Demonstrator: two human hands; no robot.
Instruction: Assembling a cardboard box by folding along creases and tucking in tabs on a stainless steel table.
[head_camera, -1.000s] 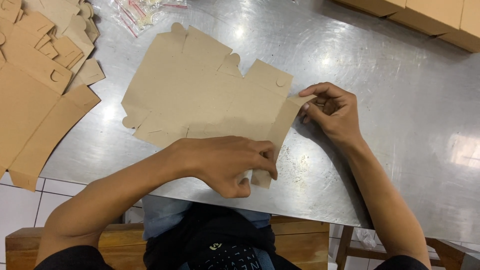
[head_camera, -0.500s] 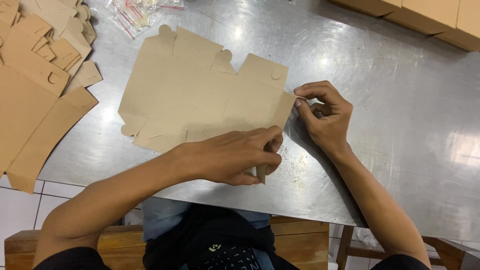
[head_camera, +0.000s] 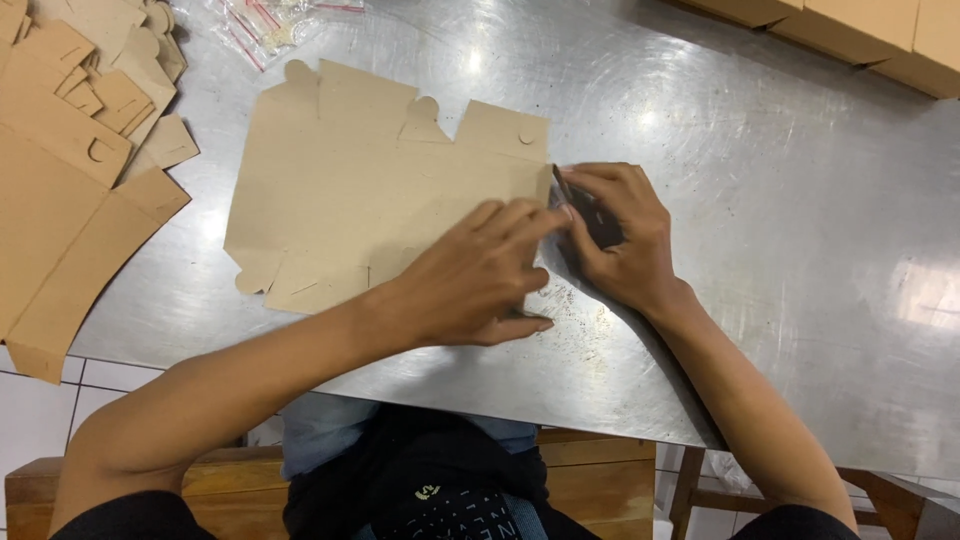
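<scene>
A flat die-cut cardboard box blank (head_camera: 370, 190), light brown with tabs and round notches, lies on the steel table (head_camera: 760, 200). My left hand (head_camera: 470, 275) rests palm down on the blank's right part, fingers stretched toward its right edge. My right hand (head_camera: 615, 235) sits at that same right edge, fingers curled and pinching the edge flap, which stands folded up under its fingertips. The two hands touch each other at the fold.
A stack of more flat cardboard blanks (head_camera: 70, 170) lies at the table's left end. A clear plastic bag (head_camera: 270, 20) sits at the far edge. Folded cardboard boxes (head_camera: 860, 35) line the top right. A wooden bench (head_camera: 600, 480) is below the table's near edge.
The blank has shifted a little to the left. My left hand slid up along the right edge, and my right hand closed in on the edge flap, folding it up.
</scene>
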